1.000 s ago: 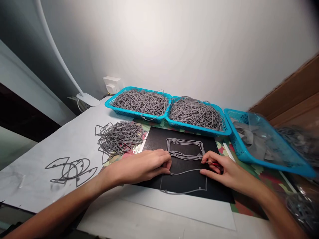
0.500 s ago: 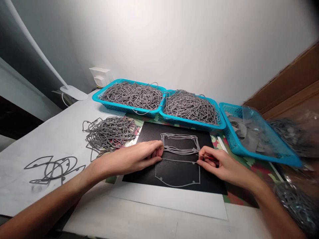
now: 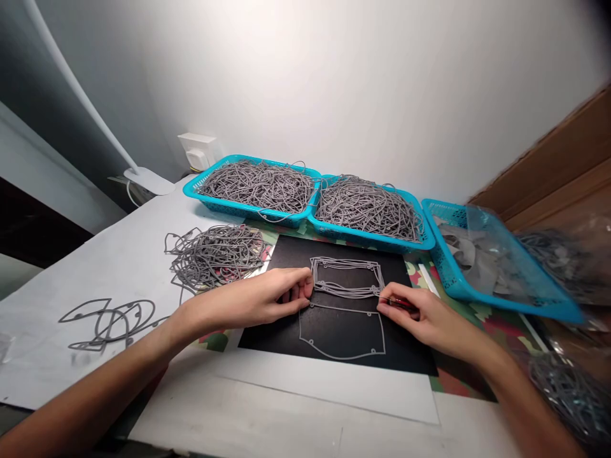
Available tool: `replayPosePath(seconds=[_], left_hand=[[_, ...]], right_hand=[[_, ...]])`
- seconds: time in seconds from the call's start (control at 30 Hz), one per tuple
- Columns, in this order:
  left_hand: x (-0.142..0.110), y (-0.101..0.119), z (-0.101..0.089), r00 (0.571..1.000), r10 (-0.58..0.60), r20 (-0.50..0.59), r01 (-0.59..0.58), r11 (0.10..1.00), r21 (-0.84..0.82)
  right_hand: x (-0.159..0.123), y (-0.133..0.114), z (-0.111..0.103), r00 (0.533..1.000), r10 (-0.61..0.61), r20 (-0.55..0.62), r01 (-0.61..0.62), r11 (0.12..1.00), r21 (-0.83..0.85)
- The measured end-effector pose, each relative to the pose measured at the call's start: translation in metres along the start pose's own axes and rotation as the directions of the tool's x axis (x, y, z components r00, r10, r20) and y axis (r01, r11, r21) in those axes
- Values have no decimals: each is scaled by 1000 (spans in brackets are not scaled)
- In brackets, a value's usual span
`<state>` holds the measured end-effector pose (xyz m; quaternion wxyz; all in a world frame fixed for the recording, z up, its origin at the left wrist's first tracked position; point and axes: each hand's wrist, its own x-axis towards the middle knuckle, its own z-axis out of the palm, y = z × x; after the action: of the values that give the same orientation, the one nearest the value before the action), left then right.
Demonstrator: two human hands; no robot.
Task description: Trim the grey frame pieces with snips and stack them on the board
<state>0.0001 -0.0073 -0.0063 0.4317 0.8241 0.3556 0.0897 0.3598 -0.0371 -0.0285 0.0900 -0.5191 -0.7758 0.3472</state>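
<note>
A thin grey gasket (image 3: 341, 310), frame-shaped with small loops at its corners, lies on the black mat (image 3: 267, 331). My left hand (image 3: 289, 294) is closed at its upper left corner, the thumb on the strip and the other fingers curled. At the upper right corner is my right hand (image 3: 405, 306), its fingers closed round a small red tool (image 3: 405, 304) with a thin tip; most of the tool is hidden in the palm. Just beyond this gasket, between the hands, a stack of similar grey gaskets (image 3: 346, 291) lies slightly out of line.
Two blue baskets (image 3: 258, 213) (image 3: 372, 240) heaped with grey gaskets stand by the wall. A third blue basket (image 3: 449, 280) at right holds flat grey scraps. Left lie a tangled gasket pile (image 3: 217, 254) and several loose gaskets (image 3: 117, 324). A white lamp base (image 3: 150, 181) stands behind.
The whole view has shifted slightly, with things appearing a little farther right. Both hands stay at the gasket's upper corners; the gasket and stack look unchanged.
</note>
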Motion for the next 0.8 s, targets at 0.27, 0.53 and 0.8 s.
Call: replayPosePath(seconds=[0.27, 0.53, 0.8], left_hand=[[0, -1, -2, 998, -35, 48, 36, 999, -25], [3, -6, -10, 989, -114, 93, 120, 990, -73], [13, -18, -20, 972, -87, 217, 124, 978, -166]], right_hand=[[2, -1, 5, 998, -54, 20, 53, 998, 13], [-4, -13, 2, 986, -39, 160, 44, 999, -24], [-12, -3, 16, 997, -69, 36, 68, 998, 12]])
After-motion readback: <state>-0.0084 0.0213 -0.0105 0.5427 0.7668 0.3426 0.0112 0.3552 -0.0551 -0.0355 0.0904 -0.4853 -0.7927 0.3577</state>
